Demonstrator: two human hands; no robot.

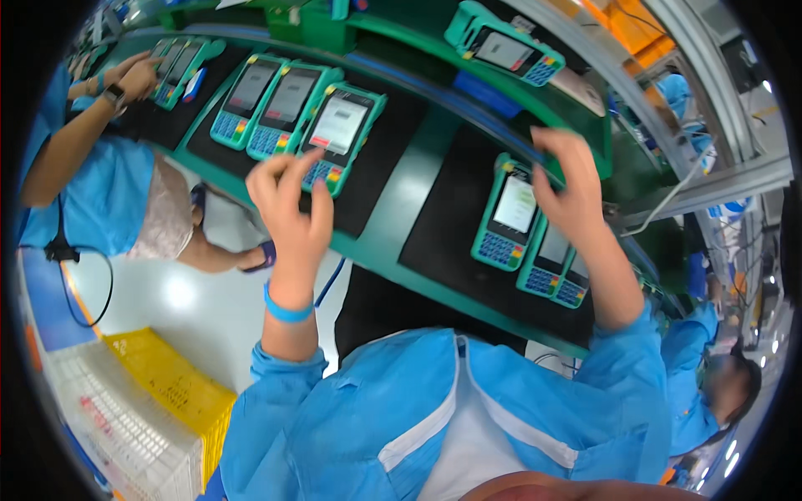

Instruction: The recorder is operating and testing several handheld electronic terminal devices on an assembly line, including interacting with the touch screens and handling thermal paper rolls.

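My left hand (291, 204), with a blue band at the wrist, is over the lower part of a green-framed card payment terminal (338, 125) with a lit screen. Its fingers are apart and hold nothing; whether a fingertip touches the terminal I cannot tell. Left of that terminal lie a second terminal (288, 98) and a third terminal (251, 88), close together. My right hand (575, 184) is raised, slightly blurred, thumb and fingers apart. Below and left of it lies a lit terminal (511, 209). Beside this one, another terminal (551, 250) is partly covered by my right arm.
Black mats (439, 225) cover the green bench. A further terminal (505, 52) sits on the raised green shelf (393, 42) behind. At left, a co-worker's hands (134, 75) touch similar terminals. Metal frame posts (702, 67) stand right; yellow crates (167, 376) stand on the floor.
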